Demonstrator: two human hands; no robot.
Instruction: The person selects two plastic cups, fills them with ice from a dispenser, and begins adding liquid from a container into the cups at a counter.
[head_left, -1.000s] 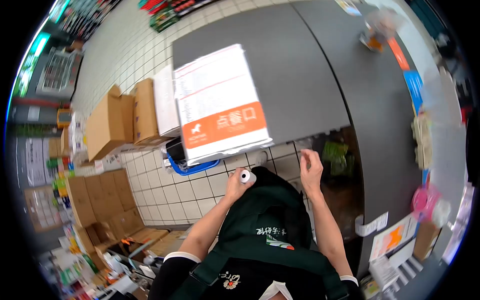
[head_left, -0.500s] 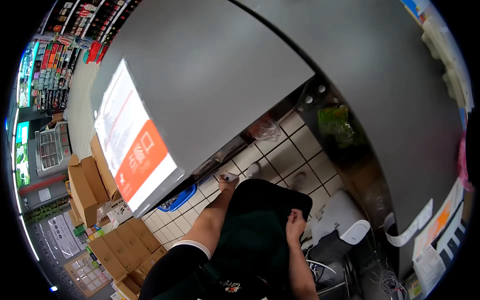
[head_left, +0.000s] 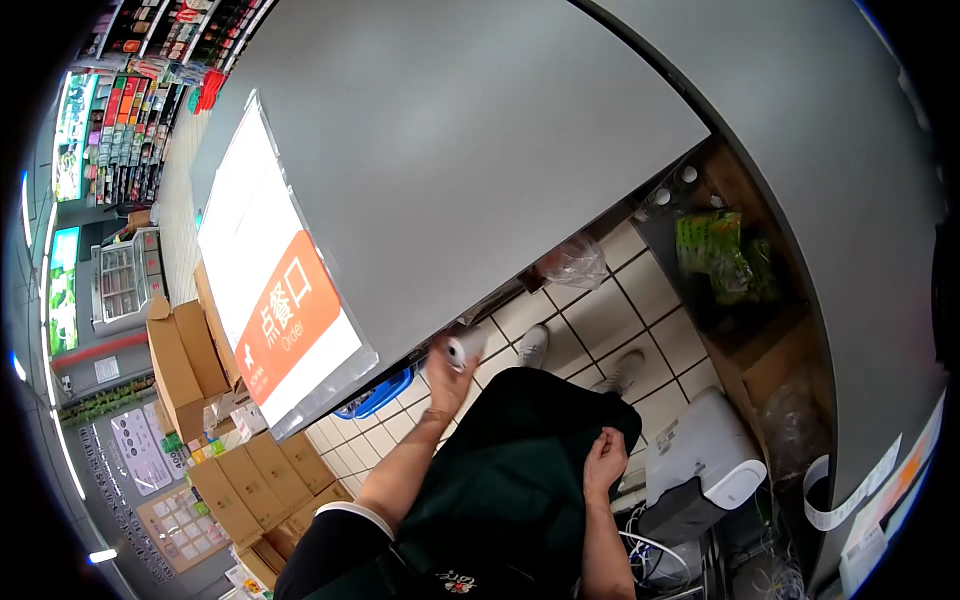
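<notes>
My left hand (head_left: 446, 382), slightly smeared by motion, is closed around a small white paper roll (head_left: 472, 346) with a dark hole in its core. The hand is just under the front edge of the grey counter (head_left: 440, 170), above the tiled floor. My right hand (head_left: 606, 462) rests in front of the dark green apron (head_left: 500, 470), fingers curled in and thumb pressed to them, with no object showing. A clear plastic bag (head_left: 575, 263) hangs from the counter's underside, beyond the roll.
An orange-and-white order sign (head_left: 290, 310) stands on the counter's left end. Below lies a blue basket (head_left: 385, 398). Cardboard boxes (head_left: 255, 480) are at left. A white machine (head_left: 705, 450) with cables stands at right, near a shelf holding green packets (head_left: 715, 250).
My left hand has risen toward the counter edge with the paper roll. My right hand has shifted slightly in view and stays curled. The view has turned a little, showing more of the right shelf.
</notes>
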